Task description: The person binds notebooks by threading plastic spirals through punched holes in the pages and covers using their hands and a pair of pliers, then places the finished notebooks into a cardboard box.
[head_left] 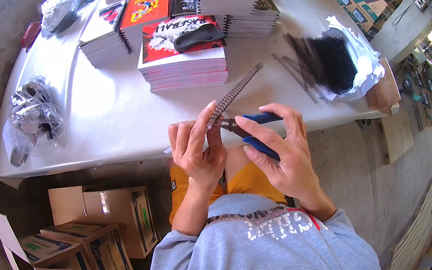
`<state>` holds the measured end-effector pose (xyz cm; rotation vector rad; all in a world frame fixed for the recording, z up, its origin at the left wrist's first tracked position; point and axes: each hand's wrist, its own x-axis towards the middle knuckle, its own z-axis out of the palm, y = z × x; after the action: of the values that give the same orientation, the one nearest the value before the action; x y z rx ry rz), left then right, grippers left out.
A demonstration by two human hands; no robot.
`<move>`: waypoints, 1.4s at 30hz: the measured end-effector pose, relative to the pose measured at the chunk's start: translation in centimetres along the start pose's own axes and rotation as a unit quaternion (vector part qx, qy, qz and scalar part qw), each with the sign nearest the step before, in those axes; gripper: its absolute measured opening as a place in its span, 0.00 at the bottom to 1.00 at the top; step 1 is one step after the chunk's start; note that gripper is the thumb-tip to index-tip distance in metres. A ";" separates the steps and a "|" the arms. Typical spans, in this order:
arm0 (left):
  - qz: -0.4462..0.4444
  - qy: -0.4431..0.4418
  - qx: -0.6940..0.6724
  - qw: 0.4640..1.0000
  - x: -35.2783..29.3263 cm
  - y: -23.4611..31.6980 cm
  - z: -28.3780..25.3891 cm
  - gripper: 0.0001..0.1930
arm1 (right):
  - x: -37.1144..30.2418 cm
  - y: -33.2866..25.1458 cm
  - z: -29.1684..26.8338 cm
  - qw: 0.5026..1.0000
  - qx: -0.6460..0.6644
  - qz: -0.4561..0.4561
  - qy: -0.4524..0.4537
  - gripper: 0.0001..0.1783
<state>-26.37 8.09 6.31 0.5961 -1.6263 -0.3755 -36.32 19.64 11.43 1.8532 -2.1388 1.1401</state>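
Observation:
My left hand (196, 150) is raised in front of the table edge, its fingers closed around the lower part of a dark spiral binding coil (235, 89). The coil's free end slants up to the right over the table. In my right hand (287, 153) are small cutting pliers with blue handles (261, 147), the handles spread apart. Their dark jaws meet the coil's lower end beside my left fingertips; whether they touch the wire I cannot tell. Beyond the coil lies a stack of spiral-edged notebooks (186, 69) with a red and white cover, a black pouch-like object (198, 37) on top.
More notebook stacks (145, 11) stand at the back of the white-covered table (97, 134). Many loose black coils (329, 63) lie on white wrapping at the right. A clear plastic bag (35, 115) with dark contents sits left. Cardboard boxes (96, 250) stand on the floor at lower left.

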 end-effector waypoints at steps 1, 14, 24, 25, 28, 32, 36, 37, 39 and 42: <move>0.008 -0.009 0.006 1.000 0.0 0.0 -0.2 0.22 | 0.0 -0.1 0.0 1.000 0.000 0.005 -0.018 0.22; -0.100 0.069 0.020 0.992 -0.4 -1.7 -2.1 0.16 | -0.9 2.2 2.3 0.955 0.232 0.070 -0.168 0.29; -0.351 0.360 -0.228 0.833 -0.1 -15.1 -13.1 0.14 | -1.0 13.7 6.8 0.915 -0.278 0.225 -0.185 0.24; -0.370 0.315 -0.154 0.860 -0.7 -17.2 -14.1 0.15 | 0.0 13.5 7.3 0.910 -0.286 0.231 -0.190 0.24; -0.318 0.094 0.304 0.893 -2.3 -21.9 -15.9 0.17 | 4.0 16.7 8.0 0.978 -0.097 0.158 -0.091 0.25; -0.278 0.010 0.369 0.887 -0.4 -21.9 -16.0 0.20 | 11.2 17.1 7.5 0.949 0.212 0.234 0.008 0.26; -0.422 -0.028 0.415 0.806 -0.2 -22.9 -16.8 0.24 | 16.5 20.4 7.9 0.816 0.440 0.375 0.022 0.25; -0.436 -0.029 0.496 0.751 0.9 -21.1 -15.3 0.24 | 17.2 21.5 8.1 0.818 0.433 0.378 0.034 0.25; -0.359 0.001 0.635 0.684 1.3 -20.3 -13.7 0.26 | 19.0 22.4 9.1 0.793 0.416 0.444 -0.029 0.24; -0.143 -0.071 0.266 0.951 5.5 -20.6 -5.6 0.35 | 21.4 22.3 11.7 0.735 0.412 0.520 -0.140 0.23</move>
<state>-17.80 -11.25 0.00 1.2456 -1.7922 -0.1868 -56.98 -4.89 3.64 0.7484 -3.3385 2.4504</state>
